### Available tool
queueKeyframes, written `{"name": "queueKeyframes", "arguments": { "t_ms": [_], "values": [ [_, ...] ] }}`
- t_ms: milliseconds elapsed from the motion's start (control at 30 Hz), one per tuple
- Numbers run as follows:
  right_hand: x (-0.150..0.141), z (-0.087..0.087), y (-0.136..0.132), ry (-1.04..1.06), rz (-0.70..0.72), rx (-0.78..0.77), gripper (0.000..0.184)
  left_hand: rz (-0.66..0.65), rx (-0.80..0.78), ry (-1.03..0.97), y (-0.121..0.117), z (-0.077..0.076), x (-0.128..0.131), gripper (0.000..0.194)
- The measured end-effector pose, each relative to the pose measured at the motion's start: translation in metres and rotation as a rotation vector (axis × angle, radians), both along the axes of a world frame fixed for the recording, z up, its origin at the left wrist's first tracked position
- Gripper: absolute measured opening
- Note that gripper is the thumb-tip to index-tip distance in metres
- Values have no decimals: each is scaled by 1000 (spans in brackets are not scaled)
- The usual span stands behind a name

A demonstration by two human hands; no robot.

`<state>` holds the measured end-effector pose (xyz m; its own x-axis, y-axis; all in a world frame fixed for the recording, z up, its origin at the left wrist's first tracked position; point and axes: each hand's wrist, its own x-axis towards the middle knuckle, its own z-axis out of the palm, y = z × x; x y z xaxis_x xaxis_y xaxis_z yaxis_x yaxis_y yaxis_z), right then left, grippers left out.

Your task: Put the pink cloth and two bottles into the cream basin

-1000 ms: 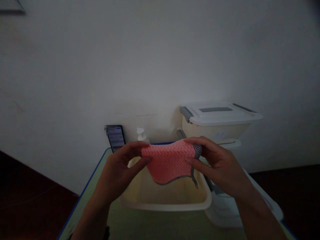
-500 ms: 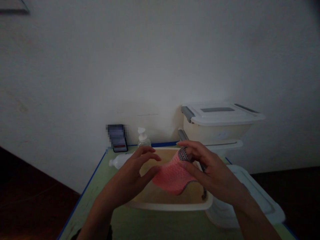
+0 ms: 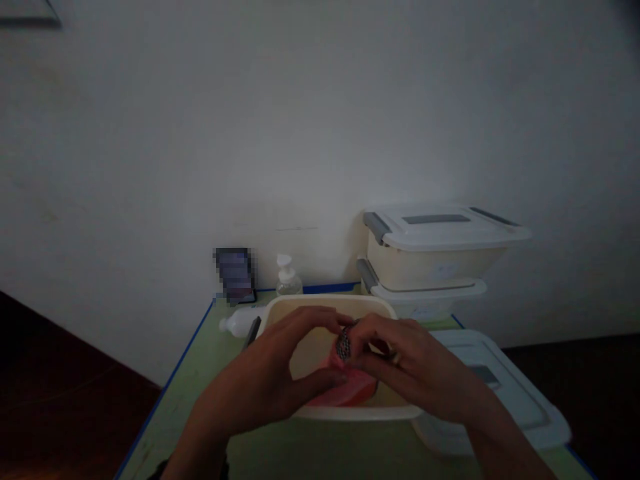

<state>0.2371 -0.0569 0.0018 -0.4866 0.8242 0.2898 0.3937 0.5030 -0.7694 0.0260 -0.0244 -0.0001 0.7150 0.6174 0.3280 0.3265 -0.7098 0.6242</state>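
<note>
Over an open cream plastic bin (image 3: pixel 330 304), both hands are on a pink textured cloth (image 3: pixel 345 390) with a black-and-white checked band (image 3: pixel 344 343). My right hand (image 3: pixel 407 360) pinches the cloth at the checked band, its fingers curled and partly hiding it. From the other side, my left hand (image 3: pixel 280 370) grips the cloth, with fingertips at the band and the thumb pressed on the pink part below. Loose pink fabric hangs down inside the bin's near rim. What kind of article the cloth is, I cannot tell.
Behind the bin stand a clear pump bottle (image 3: pixel 289 280) and a phone (image 3: pixel 237 277). A white bottle (image 3: pixel 243 322) lies to the left. Two lidded storage boxes (image 3: pixel 435 263) are stacked at the back right, and a loose lid (image 3: pixel 520 393) lies on the green table (image 3: pixel 280 450).
My right hand has moved left and down with the checked band, bunching the cloth. My left hand has come right and closed on it. The cloth now hangs lower in the bin.
</note>
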Motion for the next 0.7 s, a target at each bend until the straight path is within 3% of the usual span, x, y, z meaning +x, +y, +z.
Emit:
{"name": "queueKeyframes", "arguments": {
  "t_ms": [100,300,500,700],
  "values": [
    [1,2,-1,-32,34,15,9,-20,14,41,-2,0,-1,40],
    [1,4,-3,-98,91,44,11,-21,68,37,-3,2,-2,21],
    [1,3,-3,-110,25,45,9,-17,158,-53,2,0,3,12],
    [6,2,-1,-173,-37,6,21,76,276,-141,2,1,-6,12]
  ]
}}
